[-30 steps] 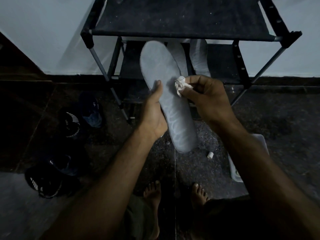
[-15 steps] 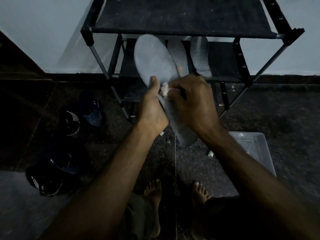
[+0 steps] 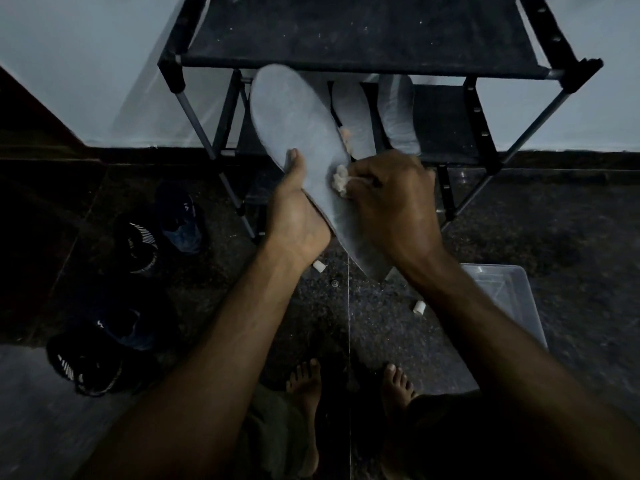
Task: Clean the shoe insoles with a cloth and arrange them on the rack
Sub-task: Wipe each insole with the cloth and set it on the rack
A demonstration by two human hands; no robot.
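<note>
My left hand (image 3: 294, 216) grips a long grey insole (image 3: 294, 123) from below, thumb along its left edge, holding it tilted in front of the black shoe rack (image 3: 360, 32). My right hand (image 3: 391, 199) pinches a small wad of white cloth (image 3: 339, 180) and presses it on the insole's middle. Two more pale insoles (image 3: 398, 112) lie side by side on the rack's lower shelf, partly hidden behind the held one.
Dark shoes (image 3: 138, 240) stand on the floor to the left. A clear plastic box (image 3: 502, 299) sits on the floor at the right. Small white scraps (image 3: 419, 306) lie on the dark speckled floor near my bare feet (image 3: 304, 379). A pale wall rises behind the rack.
My right hand with the cloth moved from the insole's right edge onto its middle and slid slightly toward the heel. The insole shifted a little left.
</note>
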